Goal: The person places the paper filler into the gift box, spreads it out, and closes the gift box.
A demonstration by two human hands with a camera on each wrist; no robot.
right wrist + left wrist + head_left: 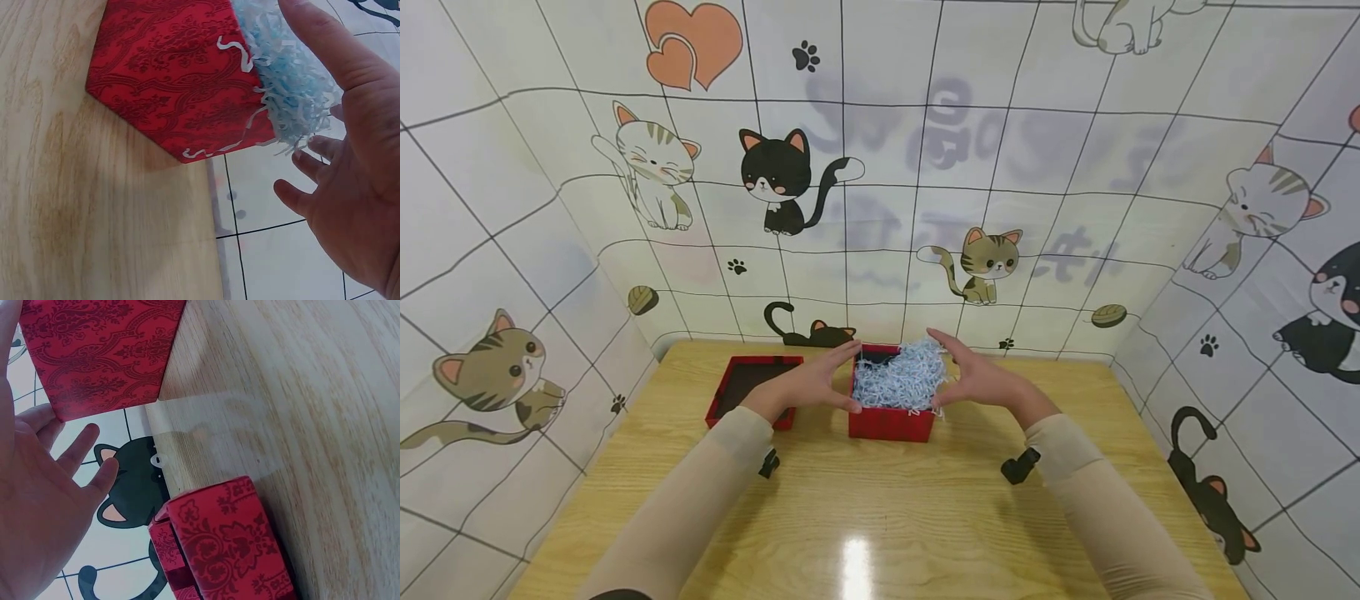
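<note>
A red box (891, 425) with a dark damask pattern stands on the table, heaped with pale blue shredded paper (898, 379). A dark patch of its inside shows at the back left. My left hand (808, 383) is at the box's left side, thumb near the front corner and fingers spread toward the back. On the opposite side, my right hand (985, 379) has its fingers spread around the shreds; the right wrist view shows its thumb close to the shredded paper (297, 87). Whether either hand presses on the box is unclear.
Left of the box lies a shallow red lid (752, 383) with a dark inside, partly behind my left hand. Paper strands hang over the box's right side. A cloth with cartoon cats (775, 179) surrounds the wooden table (880, 500) at the back and sides.
</note>
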